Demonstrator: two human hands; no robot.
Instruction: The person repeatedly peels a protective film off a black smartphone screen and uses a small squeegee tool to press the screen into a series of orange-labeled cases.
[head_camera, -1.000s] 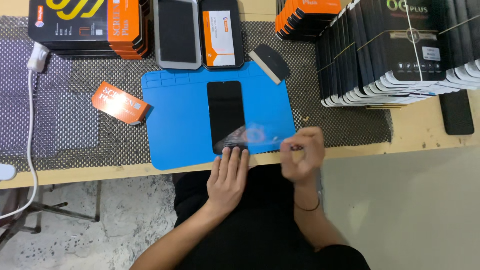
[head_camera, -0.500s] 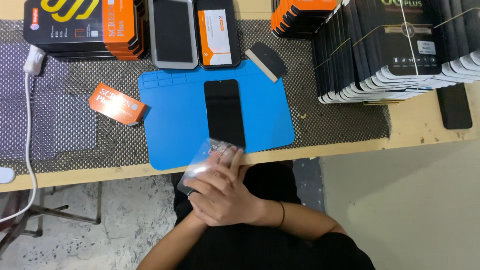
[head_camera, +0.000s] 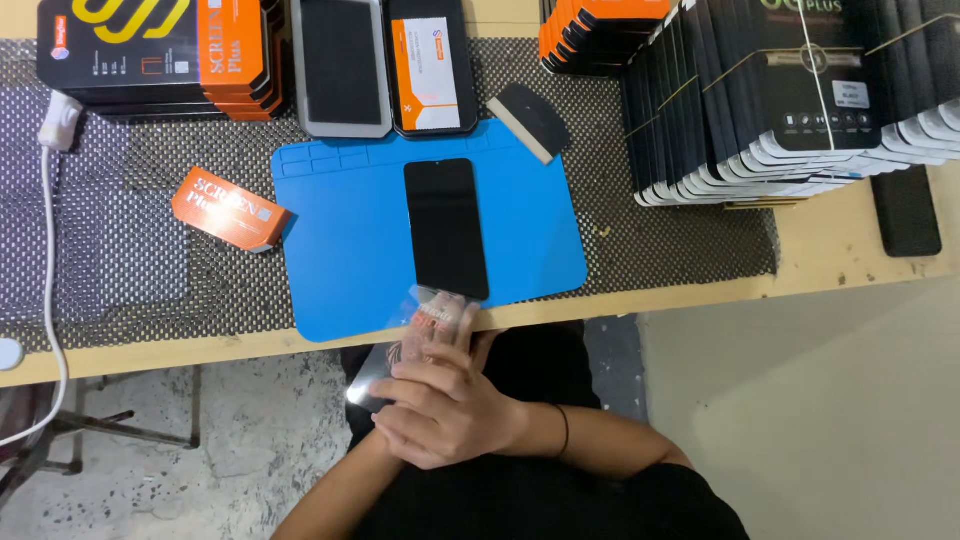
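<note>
- Clear film sheet (head_camera: 400, 362) held below the near edge of the blue mat (head_camera: 340, 240), off the table, over the lap; glare on its lower left corner, faint reddish print near its top end.
- Right hand (head_camera: 450, 405) laid over the film's lower half, fingers (head_camera: 425, 352) curled onto it, grasping the sheet.
- Left hand (head_camera: 400, 432) mostly hidden under the right one; only a strip of it seen beneath; probably gripping the film too, but cannot tell.
- Black phone (head_camera: 446, 228) flat on the mat, screen dark, lying lengthwise toward the body, its near end just above the film's top end; touching or apart not clear.
- Black squeegee (head_camera: 529, 121) at the mat's far right corner, partly on it.
- Small orange box (head_camera: 229, 209) just left of the mat, tilted.
- Two trays (head_camera: 385, 66) beyond the mat's far edge, cut off at the top.
- Stacks of black boxes (head_camera: 790, 100) well right of the mat, cut off at the frame edge.
- Bare mat left of the phone; strip of wooden table edge (head_camera: 700, 295) free right of the mat.
</note>
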